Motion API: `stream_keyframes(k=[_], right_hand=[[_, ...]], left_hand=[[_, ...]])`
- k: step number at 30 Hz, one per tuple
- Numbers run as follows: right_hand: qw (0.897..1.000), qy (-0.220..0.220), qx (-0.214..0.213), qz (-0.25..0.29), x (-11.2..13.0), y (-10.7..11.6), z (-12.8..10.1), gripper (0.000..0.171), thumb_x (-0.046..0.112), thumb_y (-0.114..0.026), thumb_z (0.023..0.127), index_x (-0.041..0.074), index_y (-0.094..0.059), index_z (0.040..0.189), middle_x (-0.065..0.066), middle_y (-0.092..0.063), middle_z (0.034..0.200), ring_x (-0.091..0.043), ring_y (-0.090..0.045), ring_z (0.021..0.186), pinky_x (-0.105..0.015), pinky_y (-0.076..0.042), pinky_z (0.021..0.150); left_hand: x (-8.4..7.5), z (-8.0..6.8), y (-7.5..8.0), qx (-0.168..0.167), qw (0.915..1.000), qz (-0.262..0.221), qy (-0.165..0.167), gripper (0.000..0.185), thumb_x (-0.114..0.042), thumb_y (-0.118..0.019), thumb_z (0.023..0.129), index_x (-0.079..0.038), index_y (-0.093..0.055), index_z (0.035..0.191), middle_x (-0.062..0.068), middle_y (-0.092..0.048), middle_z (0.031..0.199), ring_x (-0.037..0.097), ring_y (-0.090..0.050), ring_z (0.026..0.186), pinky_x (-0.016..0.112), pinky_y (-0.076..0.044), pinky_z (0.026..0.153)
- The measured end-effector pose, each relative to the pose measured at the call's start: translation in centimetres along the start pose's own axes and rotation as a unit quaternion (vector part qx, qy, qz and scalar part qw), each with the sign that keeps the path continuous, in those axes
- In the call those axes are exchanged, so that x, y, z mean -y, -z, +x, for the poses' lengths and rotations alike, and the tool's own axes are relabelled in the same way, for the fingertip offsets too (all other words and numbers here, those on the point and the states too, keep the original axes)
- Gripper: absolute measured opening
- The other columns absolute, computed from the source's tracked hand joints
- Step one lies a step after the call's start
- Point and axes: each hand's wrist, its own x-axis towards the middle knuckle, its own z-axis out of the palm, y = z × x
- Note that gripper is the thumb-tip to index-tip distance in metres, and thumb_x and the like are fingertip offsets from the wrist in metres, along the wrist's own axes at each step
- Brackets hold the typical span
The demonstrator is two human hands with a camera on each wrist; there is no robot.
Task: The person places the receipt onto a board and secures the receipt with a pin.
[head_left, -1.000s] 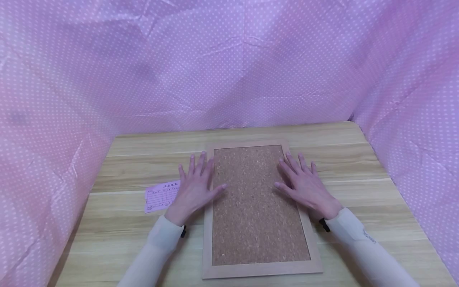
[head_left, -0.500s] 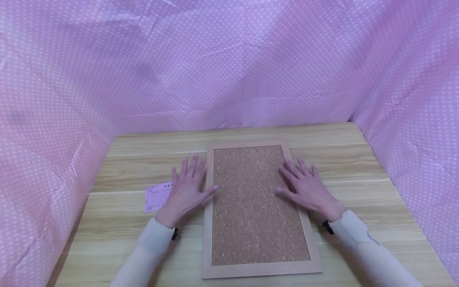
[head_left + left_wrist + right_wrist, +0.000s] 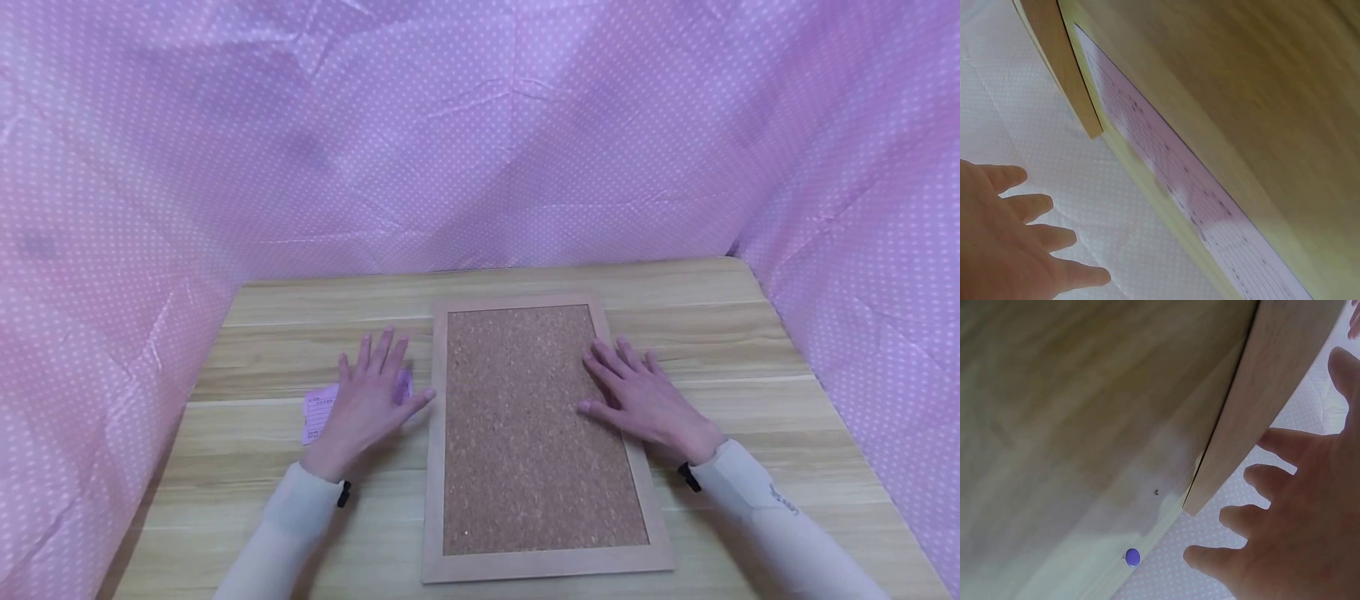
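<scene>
A wood-framed cork board (image 3: 536,450) lies flat at the middle of the table. My left hand (image 3: 367,404) hovers, fingers spread, over a pink printed slip (image 3: 321,408) to the left of the board; the hand covers the slip's middle in the head view. In the left wrist view the slip (image 3: 1166,169) lies on the wood, apart from the fingers. My right hand (image 3: 648,400) is over the board's right frame edge, fingers spread and holding nothing; whether it touches the frame I cannot tell. The right wrist view shows a purple round-headed pin (image 3: 1132,557) on the table.
The light wooden table (image 3: 765,517) carries the board and the slip. Pink dotted cloth (image 3: 480,150) hangs behind the table and along both sides. A tiny dark speck (image 3: 1156,492) lies on the wood near the pin.
My left hand has moved left off the board's frame and over the pink slip. My right hand has shifted slightly toward me. The board and slip have stayed in place.
</scene>
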Motion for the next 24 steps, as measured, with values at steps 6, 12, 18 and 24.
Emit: stream_keyframes(k=[6,12,18,24], right_hand=[[1.000,0.004,0.012,0.001,-0.1,0.1,0.0,0.084,0.063,-0.053,0.101,0.008,-0.035,0.161,-0.015,-0.022,0.170,-0.048,-0.012,0.154,-0.075,-0.016,0.115],[1.000,0.007,0.019,0.003,-0.2,0.1,0.0,0.085,0.063,-0.054,0.101,0.008,-0.033,0.162,-0.014,-0.022,0.170,-0.047,-0.012,0.154,-0.073,-0.017,0.116],[1.000,0.012,0.021,0.005,-0.1,0.1,-0.1,0.084,0.062,-0.055,0.101,0.007,-0.034,0.161,-0.014,-0.022,0.170,-0.047,-0.014,0.154,-0.072,-0.018,0.117],[1.000,0.012,0.025,0.006,0.0,0.1,-0.1,0.084,0.061,-0.055,0.101,0.007,-0.034,0.162,-0.014,-0.022,0.170,-0.047,-0.015,0.154,-0.071,-0.019,0.117]], left_hand=[[0.9,-0.5,0.6,-0.010,0.9999,0.009,0.004,0.096,-0.064,-0.060,0.095,-0.006,-0.027,0.163,0.021,-0.020,0.169,0.051,-0.011,0.154,0.077,-0.009,0.115],[2.1,-1.2,1.1,-0.004,0.9999,-0.001,0.016,0.092,-0.060,-0.060,0.098,-0.003,-0.027,0.163,0.023,-0.021,0.168,0.053,-0.014,0.152,0.077,-0.010,0.115],[3.3,-2.1,1.6,0.002,0.9994,-0.016,0.031,0.091,-0.060,-0.056,0.100,-0.001,-0.027,0.162,0.024,-0.022,0.168,0.052,-0.015,0.152,0.076,-0.010,0.116],[4.6,-2.9,1.9,-0.002,0.9989,-0.030,0.037,0.089,-0.057,-0.058,0.100,-0.001,-0.028,0.162,0.025,-0.024,0.167,0.052,-0.016,0.152,0.074,-0.012,0.117]])
